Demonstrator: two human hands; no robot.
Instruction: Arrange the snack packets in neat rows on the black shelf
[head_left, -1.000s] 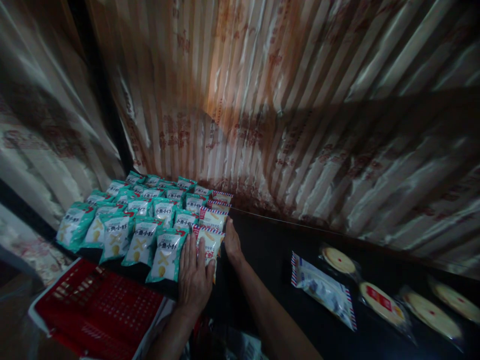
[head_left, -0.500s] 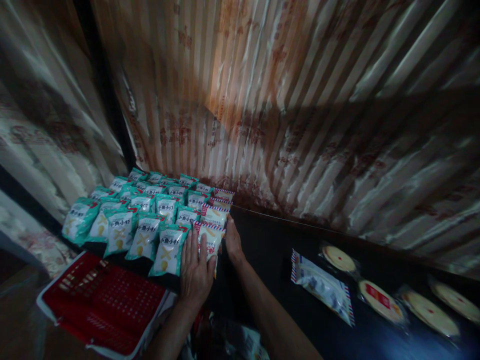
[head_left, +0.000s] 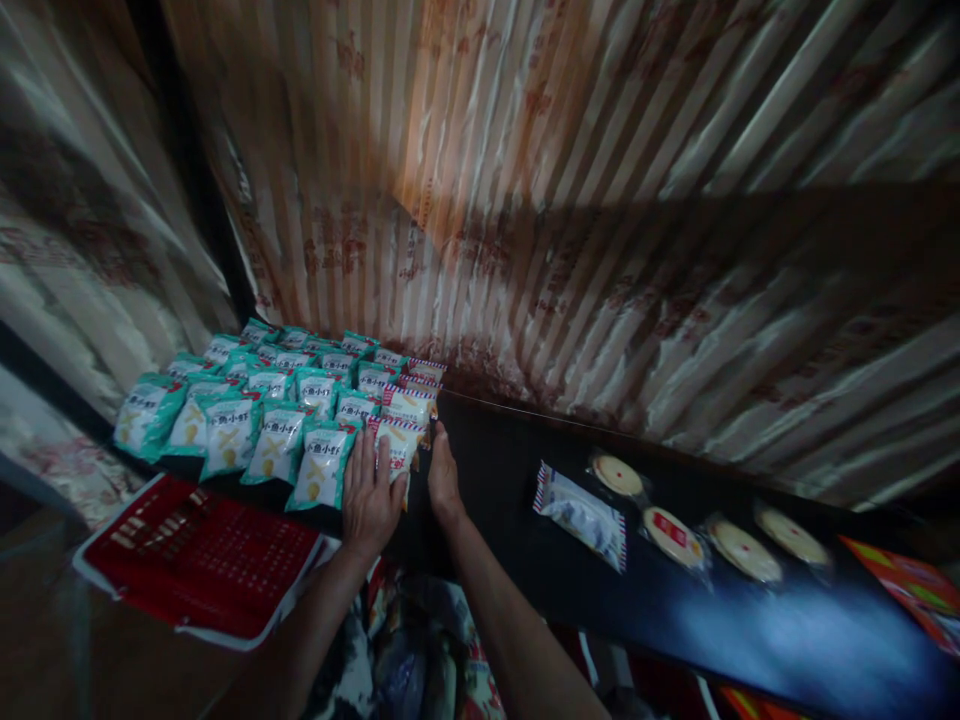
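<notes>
Several teal snack packets (head_left: 279,452) lie in rows on a dark shelf (head_left: 495,480), with a column of white packets with red and blue striped edges (head_left: 409,402) at their right side. My left hand (head_left: 370,496) lies flat, fingers stretched out, on the nearest striped packet (head_left: 396,445). My right hand (head_left: 442,476) stands edge-on against the right side of that column, fingers straight and together. Neither hand grips anything.
A red plastic basket (head_left: 196,555) sits below the shelf at the left. To the right on the shelf lie a striped-edge packet (head_left: 581,515) and three wrapped round biscuits (head_left: 675,535). Striped wrapped goods rise behind. Colourful packaging (head_left: 911,590) shows at far right.
The view has shifted, so more of the shelf's right end shows. Both hands stay against the striped packets, the left flat on top, the right at the side.
</notes>
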